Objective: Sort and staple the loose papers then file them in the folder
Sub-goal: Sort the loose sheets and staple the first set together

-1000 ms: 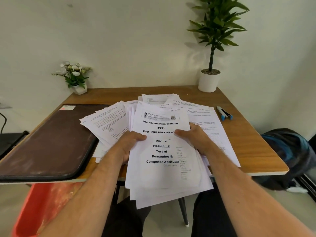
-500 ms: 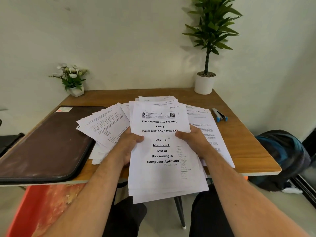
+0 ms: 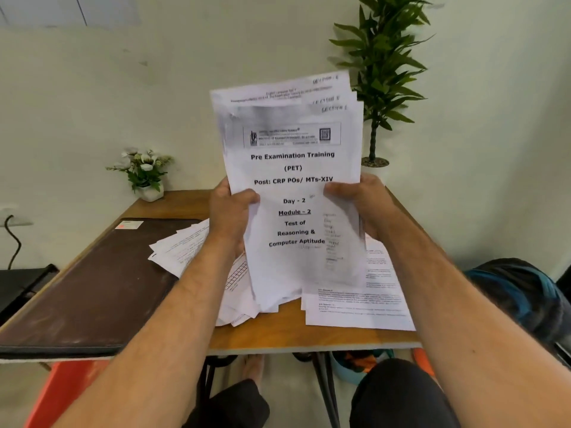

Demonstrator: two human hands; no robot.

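While upright, stack of papers [image 3: 293, 186] between left hand [image 3: 230, 211] and right hand [image 3: 360, 200]

The held stack of papers [image 3: 293, 193] hides the pot of the tall plant [image 3: 380, 72], and its faint handwritten notes at the right are too blurred to read. Both hands' fingers lie behind the sheets; only the thumbs show. The forearms cover part of the loose papers [image 3: 355, 301] on the table. The picture's left edge cuts off the brown folder [image 3: 92, 288]
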